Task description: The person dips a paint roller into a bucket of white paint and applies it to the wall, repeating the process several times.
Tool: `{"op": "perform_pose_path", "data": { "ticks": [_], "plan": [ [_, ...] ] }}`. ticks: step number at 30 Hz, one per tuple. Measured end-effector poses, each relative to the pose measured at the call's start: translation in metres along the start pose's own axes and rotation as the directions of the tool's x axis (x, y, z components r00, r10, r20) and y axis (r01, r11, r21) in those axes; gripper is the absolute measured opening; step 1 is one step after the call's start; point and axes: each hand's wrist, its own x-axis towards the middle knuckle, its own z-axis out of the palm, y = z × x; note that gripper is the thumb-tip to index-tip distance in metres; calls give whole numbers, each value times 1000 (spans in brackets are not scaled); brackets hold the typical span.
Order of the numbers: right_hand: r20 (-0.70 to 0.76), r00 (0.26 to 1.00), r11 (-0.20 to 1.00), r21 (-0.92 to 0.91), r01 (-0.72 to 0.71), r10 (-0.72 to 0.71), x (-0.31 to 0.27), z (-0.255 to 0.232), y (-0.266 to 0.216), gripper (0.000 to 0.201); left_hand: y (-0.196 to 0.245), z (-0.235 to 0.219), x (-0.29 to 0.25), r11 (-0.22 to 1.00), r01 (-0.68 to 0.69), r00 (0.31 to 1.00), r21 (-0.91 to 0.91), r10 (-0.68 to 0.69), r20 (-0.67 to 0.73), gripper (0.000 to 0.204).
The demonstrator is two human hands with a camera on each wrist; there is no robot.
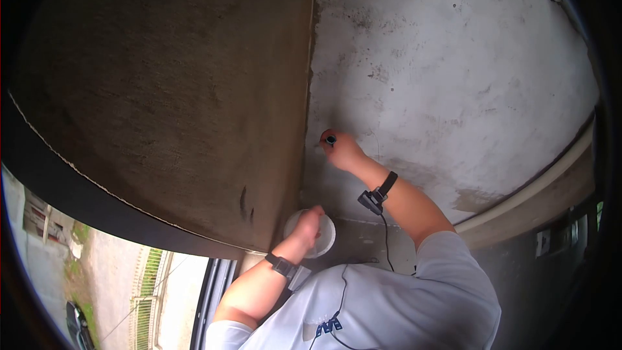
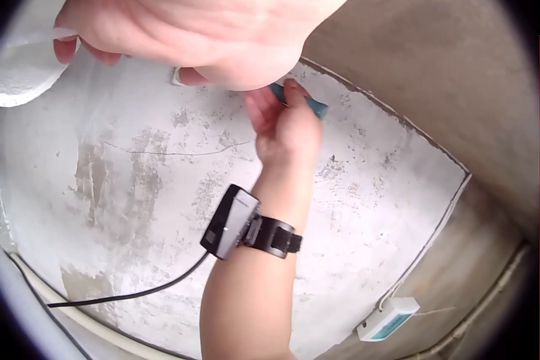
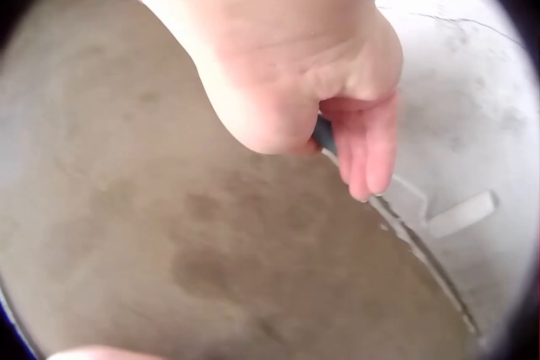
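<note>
The handle of the roller [image 3: 464,213] is pinched between the thumb and fingers of the right hand [image 1: 343,150]; the roller is just beside the corner seam [image 1: 310,91], on its white-wall side. If the roller were swung across the seam, the brown wall [image 1: 194,91] could be smeared. Near the seam's lower end in the head view, the bucket [image 1: 329,236] is gripped at its rim by the left hand [image 1: 309,225]; through that one-sided hold, it could be tipped.

White-and-teal box [image 2: 391,319], long pale pipe [image 2: 93,325], barred fence [image 1: 148,298] outdoors, dark vehicle [image 1: 79,325] near it
</note>
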Motion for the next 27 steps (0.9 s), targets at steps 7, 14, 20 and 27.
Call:
{"op": "perform_pose_path", "data": {
  "ticks": [7, 14, 20, 27],
  "plan": [
    [74, 995, 997, -14, 72, -70, -5, 50, 59, 16, 1, -2, 7, 1000, 23, 999, -14, -22, 43, 22],
    [66, 996, 983, 166, -73, 63, 7, -58, -75, 16, 2, 1, 0, 1000, 14, 1000, 28, -14, 2, 25],
    [-43, 999, 958, 286, -12, 26, -1, -111, -129, 16, -1, 1, 3, 999, 4, 1000, 43, -5, 13, 26],
    [-32, 999, 920, 391, -23, 39, 13, -44, -62, 16, 3, 0, -2, 999, 4, 999, 52, -7, 44, 26]
  ]
}}
